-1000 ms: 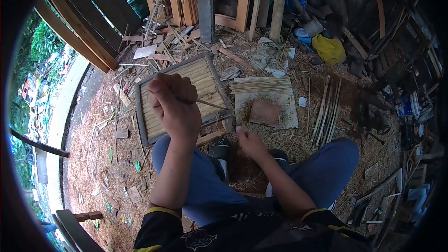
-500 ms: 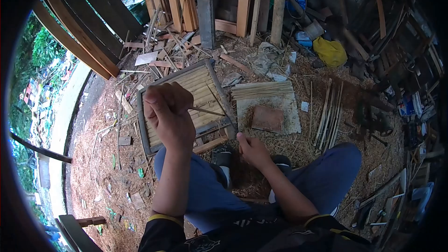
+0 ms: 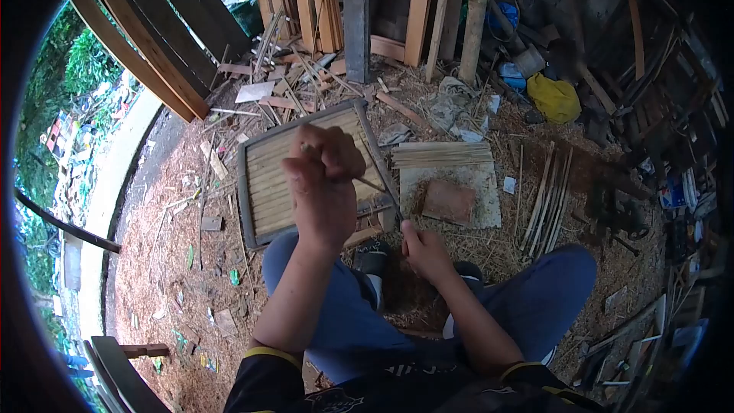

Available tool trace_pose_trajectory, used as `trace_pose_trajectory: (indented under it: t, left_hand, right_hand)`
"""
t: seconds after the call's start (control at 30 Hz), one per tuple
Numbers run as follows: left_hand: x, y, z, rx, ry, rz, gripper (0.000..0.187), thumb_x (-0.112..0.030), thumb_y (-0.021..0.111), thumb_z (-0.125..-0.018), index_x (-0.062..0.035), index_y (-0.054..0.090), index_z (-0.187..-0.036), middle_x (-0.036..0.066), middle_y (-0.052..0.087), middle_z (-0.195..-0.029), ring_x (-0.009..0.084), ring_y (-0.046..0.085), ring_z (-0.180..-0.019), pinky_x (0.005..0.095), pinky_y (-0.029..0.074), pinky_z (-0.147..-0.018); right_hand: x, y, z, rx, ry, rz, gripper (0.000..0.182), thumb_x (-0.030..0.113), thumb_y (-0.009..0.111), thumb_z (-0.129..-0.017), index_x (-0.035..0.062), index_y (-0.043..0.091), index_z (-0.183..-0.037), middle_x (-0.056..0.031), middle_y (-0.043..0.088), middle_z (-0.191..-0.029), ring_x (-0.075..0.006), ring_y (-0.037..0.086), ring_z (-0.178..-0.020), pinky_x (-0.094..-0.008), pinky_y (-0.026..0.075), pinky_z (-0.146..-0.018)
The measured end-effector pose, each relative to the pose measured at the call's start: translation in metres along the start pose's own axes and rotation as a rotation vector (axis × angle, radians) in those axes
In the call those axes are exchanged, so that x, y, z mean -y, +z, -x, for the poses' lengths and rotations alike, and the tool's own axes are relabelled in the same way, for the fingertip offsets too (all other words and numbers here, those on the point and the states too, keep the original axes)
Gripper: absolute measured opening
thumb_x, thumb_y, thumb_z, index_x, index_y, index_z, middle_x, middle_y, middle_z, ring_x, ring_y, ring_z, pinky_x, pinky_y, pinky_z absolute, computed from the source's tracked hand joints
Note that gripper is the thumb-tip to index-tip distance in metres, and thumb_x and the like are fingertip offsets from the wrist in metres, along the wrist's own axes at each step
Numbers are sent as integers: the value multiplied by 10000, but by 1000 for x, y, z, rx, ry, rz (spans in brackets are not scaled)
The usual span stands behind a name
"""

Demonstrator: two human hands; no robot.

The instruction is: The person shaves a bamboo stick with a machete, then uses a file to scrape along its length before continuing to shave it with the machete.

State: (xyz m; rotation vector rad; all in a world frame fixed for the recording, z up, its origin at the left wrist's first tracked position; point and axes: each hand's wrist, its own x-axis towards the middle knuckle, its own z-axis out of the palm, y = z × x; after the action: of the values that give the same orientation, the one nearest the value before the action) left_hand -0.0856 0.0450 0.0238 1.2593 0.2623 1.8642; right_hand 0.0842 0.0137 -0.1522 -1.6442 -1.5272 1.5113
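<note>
My left hand is raised in a fist over the slatted panel, closed round a thin bamboo stick. A short length of the stick pokes out on the right side of the fist. Lower and to the right, my right hand is closed on what looks like a narrow dark knife, thumb laid along it. Its blade points up and left, close to the stick's free end. Beneath lies the panel of bamboo slats in a grey frame, tilted near my feet.
Right of the panel, a brick-like block rests on a pale sheet with a row of thin strips along its top. More bamboo sticks lie farther right. Wood offcuts and shavings litter the ground; planks stand behind.
My left fist has moved right with the stick, nearer the right hand, and its wrist has turned. The stick's showing part is shorter. The whole view has shifted slightly.
</note>
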Motion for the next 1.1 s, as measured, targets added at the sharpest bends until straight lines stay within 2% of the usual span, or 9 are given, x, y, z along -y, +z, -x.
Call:
trace_pose_trajectory:
  t: [0.13, 0.33, 0.43, 0.53, 0.63, 0.73, 0.83, 0.93, 1.1]
  left_hand:
    - [3, -4, -1, -39, 39, -172, 433, -492, 431, -1090, -93, 428, -923, -13, 342, -737, 94, 292, -600, 294, 267, -556]
    - [0, -14, -4, -175, 50, -186, 386, -439, 421, -1109, -90, 459, -948, -4, 393, -732, 86, 314, -594, 278, 280, -547]
    - [-1, -12, -6, -250, 50, -233, 373, -427, 415, -1114, -93, 479, -963, -2, 421, -739, 85, 332, -597, 272, 292, -551]
    - [-3, -11, -9, -263, 20, -233, 371, -410, 392, -1125, -90, 490, -963, -5, 418, -743, 83, 326, -603, 265, 304, -567]
    - [-7, -7, -7, -265, 12, -258, 371, -394, 380, -1130, -89, 481, -944, -9, 399, -740, 84, 310, -610, 268, 294, -571]
    - [-2, -5, -7, -209, 44, -244, 366, -373, 383, -1133, -90, 464, -915, -11, 387, -738, 85, 295, -612, 273, 283, -570]
    - [0, -2, -9, -201, 27, -247, 361, -359, 388, -1134, -88, 457, -905, -11, 388, -733, 86, 301, -617, 270, 284, -574]
    - [2, -1, -7, -222, 12, -218, 350, -340, 395, -1135, -88, 452, -899, -11, 396, -736, 84, 308, -625, 270, 283, -577]
    - [0, 0, -9, -255, 21, -281, 339, -323, 399, -1136, -90, 450, -894, -12, 404, -743, 81, 310, -631, 269, 278, -580]
  right_hand:
    - [10, 4, 14, -16, -229, -125, 665, 578, 424, -1058, 50, 584, -686, -31, 515, -554, -129, 498, -459, -306, 391, -469]
    - [1, 9, 2, 44, 127, -209, 669, 585, 438, -1052, 49, 575, -676, -15, 493, -546, -121, 501, -480, -300, 403, -496]
    - [11, 14, 10, -45, -191, -89, 683, 604, 439, -1044, 45, 565, -672, -21, 499, -543, -133, 500, -457, -309, 399, -461]
    - [3, 10, 7, -23, -117, -30, 727, 612, 427, -1029, -1, 624, -691, -151, 600, -598, -321, 650, -638, -437, 496, -682]
    - [-8, 4, -5, 24, 185, -76, 684, 601, 438, -1041, 36, 575, -681, -42, 521, -544, -156, 540, -472, -325, 430, -495]
    - [-12, 8, -3, -20, -78, -87, 687, 605, 426, -1043, 38, 573, -685, -50, 521, -539, -165, 532, -444, -320, 421, -467]
    - [-5, 12, 3, -77, -106, -60, 763, 637, 419, -1029, 12, 615, -636, -127, 592, -572, -269, 607, -509, -395, 478, -561]
    - [-23, 4, -13, 7, 188, -21, 757, 634, 411, -1034, 17, 610, -642, -117, 587, -566, -241, 579, -463, -378, 468, -522]
    - [-16, 11, -7, 3, 52, -117, 711, 621, 422, -1042, 33, 567, -670, -46, 497, -517, -168, 506, -395, -328, 402, -403]
